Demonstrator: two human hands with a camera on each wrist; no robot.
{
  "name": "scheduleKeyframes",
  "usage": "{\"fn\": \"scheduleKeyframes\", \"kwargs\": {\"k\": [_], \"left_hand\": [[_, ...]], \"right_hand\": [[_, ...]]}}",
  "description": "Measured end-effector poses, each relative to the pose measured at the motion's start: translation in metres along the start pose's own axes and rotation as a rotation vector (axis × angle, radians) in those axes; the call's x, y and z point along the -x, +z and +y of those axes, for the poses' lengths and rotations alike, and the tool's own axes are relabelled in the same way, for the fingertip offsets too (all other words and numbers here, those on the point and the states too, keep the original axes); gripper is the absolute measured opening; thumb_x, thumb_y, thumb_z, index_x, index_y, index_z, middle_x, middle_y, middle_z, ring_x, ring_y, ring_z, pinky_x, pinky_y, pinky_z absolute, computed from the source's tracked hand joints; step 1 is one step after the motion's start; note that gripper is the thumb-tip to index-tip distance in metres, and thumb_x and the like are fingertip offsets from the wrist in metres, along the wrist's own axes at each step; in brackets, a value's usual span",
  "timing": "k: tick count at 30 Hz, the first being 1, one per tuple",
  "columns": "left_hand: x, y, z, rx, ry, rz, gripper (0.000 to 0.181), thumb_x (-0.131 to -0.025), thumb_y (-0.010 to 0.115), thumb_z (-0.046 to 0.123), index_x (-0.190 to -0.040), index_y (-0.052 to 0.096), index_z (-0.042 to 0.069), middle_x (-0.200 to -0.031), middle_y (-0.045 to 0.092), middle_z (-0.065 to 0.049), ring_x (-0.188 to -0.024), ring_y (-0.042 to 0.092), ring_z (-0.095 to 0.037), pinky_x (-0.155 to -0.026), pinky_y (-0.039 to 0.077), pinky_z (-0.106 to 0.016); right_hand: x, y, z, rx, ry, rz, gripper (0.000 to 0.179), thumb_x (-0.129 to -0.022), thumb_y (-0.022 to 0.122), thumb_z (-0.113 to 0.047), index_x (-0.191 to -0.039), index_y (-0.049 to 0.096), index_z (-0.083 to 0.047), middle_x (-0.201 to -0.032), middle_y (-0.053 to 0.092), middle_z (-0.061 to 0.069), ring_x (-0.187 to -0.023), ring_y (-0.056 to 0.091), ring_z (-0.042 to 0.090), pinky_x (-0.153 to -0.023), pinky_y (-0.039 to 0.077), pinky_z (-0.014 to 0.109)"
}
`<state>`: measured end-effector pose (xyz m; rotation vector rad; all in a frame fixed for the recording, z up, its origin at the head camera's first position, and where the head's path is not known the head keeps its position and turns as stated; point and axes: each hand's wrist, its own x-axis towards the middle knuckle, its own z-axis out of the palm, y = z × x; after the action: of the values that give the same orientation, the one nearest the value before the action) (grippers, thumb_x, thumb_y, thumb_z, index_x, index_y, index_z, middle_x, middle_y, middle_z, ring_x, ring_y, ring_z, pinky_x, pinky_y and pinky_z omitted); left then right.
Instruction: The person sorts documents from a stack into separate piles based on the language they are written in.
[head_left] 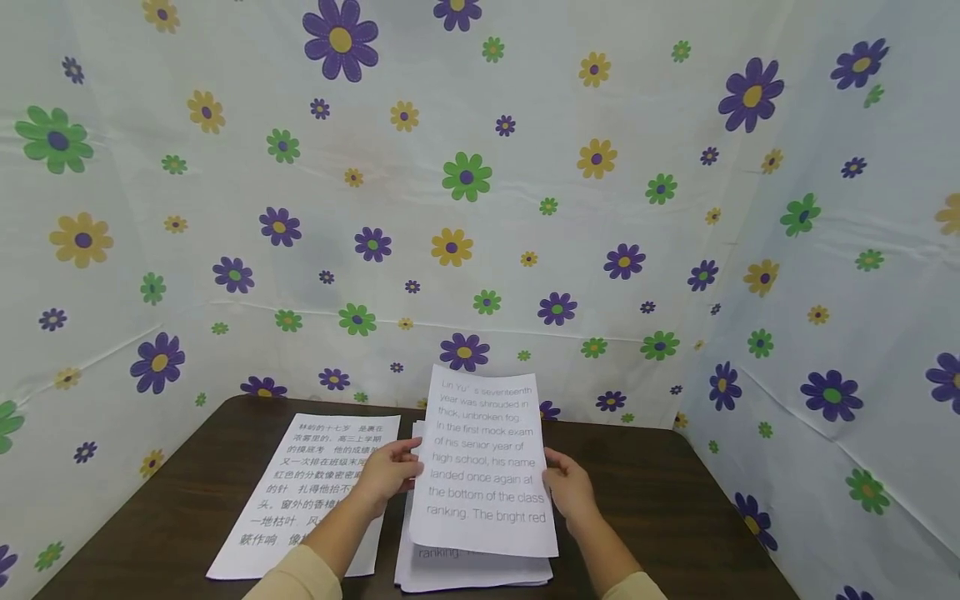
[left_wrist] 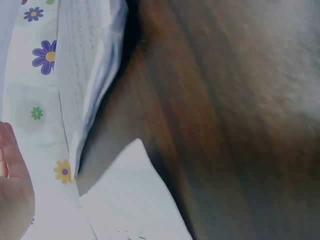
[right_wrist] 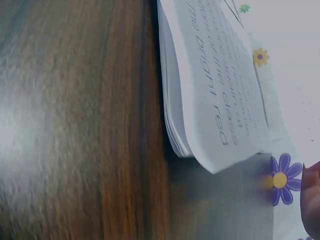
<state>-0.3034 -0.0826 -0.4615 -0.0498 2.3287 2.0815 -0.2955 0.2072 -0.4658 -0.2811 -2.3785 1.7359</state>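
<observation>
One dark table (head_left: 660,517), under the paper stack (head_left: 474,573); one Chinese-text sheet (head_left: 307,483), left of the stack; one English-text sheet (head_left: 483,467), held above the stack, separate handling the apparent step; left hand (head_left: 388,475) and right hand (head_left: 572,487), pinching its opposite edges; next move likely calls for even, level support

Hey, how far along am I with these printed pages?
Possibly done: the Chinese-text page lies on the table, left of the paper stack.
In hand: the English-text page, held at its side edges by the left hand and right hand above the stack.
Probably left: setting that page down, perhaps handling the sheets beneath; how many, I can't tell.
</observation>
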Motion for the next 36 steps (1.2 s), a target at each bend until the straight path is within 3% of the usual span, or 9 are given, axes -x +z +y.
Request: {"fn": "scheduleKeyframes", "kwargs": {"k": [25, 36], "left_hand": [[-0.006, 0.050, 0.019, 0.024, 0.030, -0.088, 0.056, -0.084, 0.066, 0.000, -0.139, 0.053, 0.005, -0.095, 0.059, -0.008, -0.080, 0.063, -0.017, -0.073, 0.061, -0.032], [-0.002, 0.076, 0.022, 0.030, 0.055, -0.120, 0.058, -0.087, 0.062, 0.000, -0.143, 0.049, 0.006, -0.099, 0.056, -0.009, -0.084, 0.060, -0.018, -0.077, 0.061, -0.034]], "right_hand": [[-0.001, -0.059, -0.006, 0.035, 0.003, 0.005, 0.045, -0.097, 0.047, -0.004, -0.141, 0.048, 0.000, -0.115, 0.062, 0.026, -0.086, 0.064, 0.021, -0.073, 0.056, 0.032], [-0.001, -0.080, -0.003, 0.044, 0.066, 0.016, 0.046, -0.100, 0.042, -0.008, -0.146, 0.043, -0.005, -0.125, 0.057, 0.026, -0.092, 0.063, 0.023, -0.074, 0.053, 0.028]]}}
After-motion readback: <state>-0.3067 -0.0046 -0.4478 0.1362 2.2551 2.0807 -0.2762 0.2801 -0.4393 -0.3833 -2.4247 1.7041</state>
